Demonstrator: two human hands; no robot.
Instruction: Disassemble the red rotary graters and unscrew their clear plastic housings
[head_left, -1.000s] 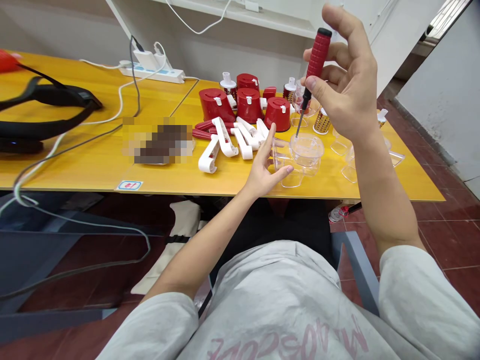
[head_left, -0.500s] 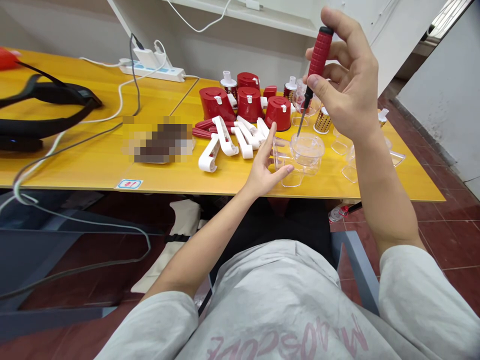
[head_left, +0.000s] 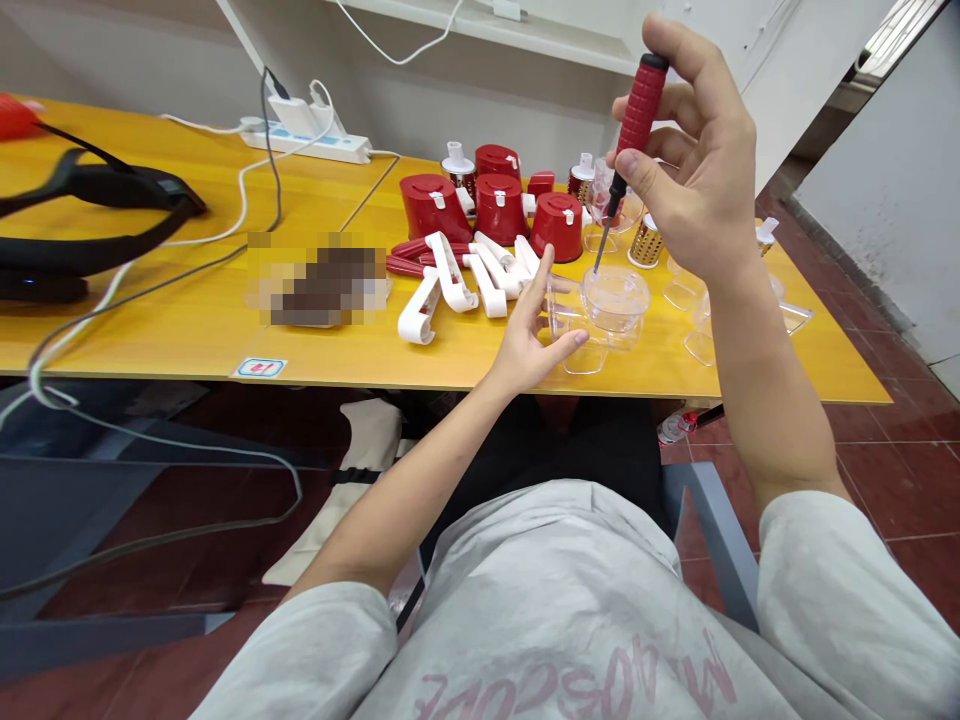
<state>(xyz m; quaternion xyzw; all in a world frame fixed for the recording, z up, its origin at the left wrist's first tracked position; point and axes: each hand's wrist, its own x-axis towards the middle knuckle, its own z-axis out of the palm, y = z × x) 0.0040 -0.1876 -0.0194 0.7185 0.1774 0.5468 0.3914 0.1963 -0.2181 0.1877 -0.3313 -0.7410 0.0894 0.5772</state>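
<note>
In the head view my right hand (head_left: 697, 165) grips a screwdriver (head_left: 640, 110) with a red, ribbed handle and a black end cap. The screwdriver slants down to the left, and its tip is at the left rim of a clear plastic housing (head_left: 616, 312). Whether the tip touches a screw is too small to see. My left hand (head_left: 529, 345) steadies that housing on the table, thumb in front and fingers behind its left end. Close by the left hand lie several white plastic arms (head_left: 450, 275).
Behind stand several red cups (head_left: 500, 210) and perforated metal drums (head_left: 646, 243). More clear housings (head_left: 701, 325) are to the right. Leftward on the yellow table (head_left: 360, 360) lie a blurred-out item (head_left: 326, 288), a black headset (head_left: 105, 220), cables and a power strip (head_left: 307, 140).
Almost nothing differs. Both hands, the screwdriver and the clear housing keep their places, and the whole view has shifted very slightly.
</note>
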